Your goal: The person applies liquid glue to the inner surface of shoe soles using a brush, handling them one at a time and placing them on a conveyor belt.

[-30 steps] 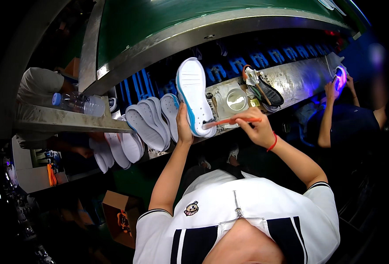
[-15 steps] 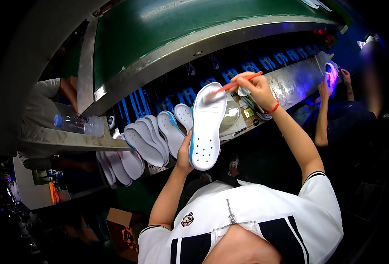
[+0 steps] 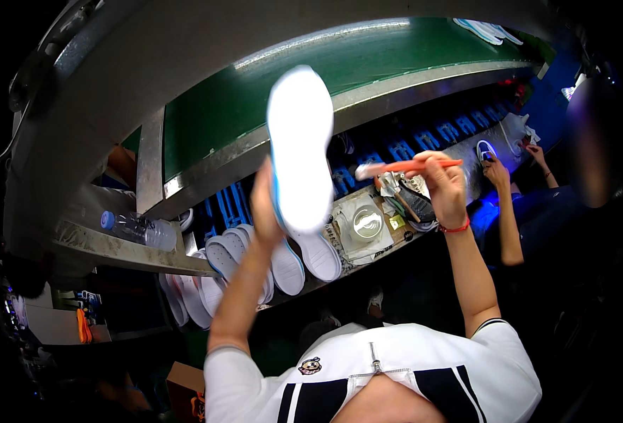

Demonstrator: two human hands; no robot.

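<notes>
The white sole [image 3: 299, 148] is shifting far and left; the left hand [image 3: 263, 201] is gripping its left edge, the right hand [image 3: 444, 185] clamping a brush [image 3: 398, 167].

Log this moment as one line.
left hand: holding white sole | right hand: holding red-handled brush, apart from sole | round dish: right of more soles

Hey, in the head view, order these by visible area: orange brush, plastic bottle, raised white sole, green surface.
Largest to smallest:
1. green surface
2. raised white sole
3. plastic bottle
4. orange brush, longer but slimmer
</notes>
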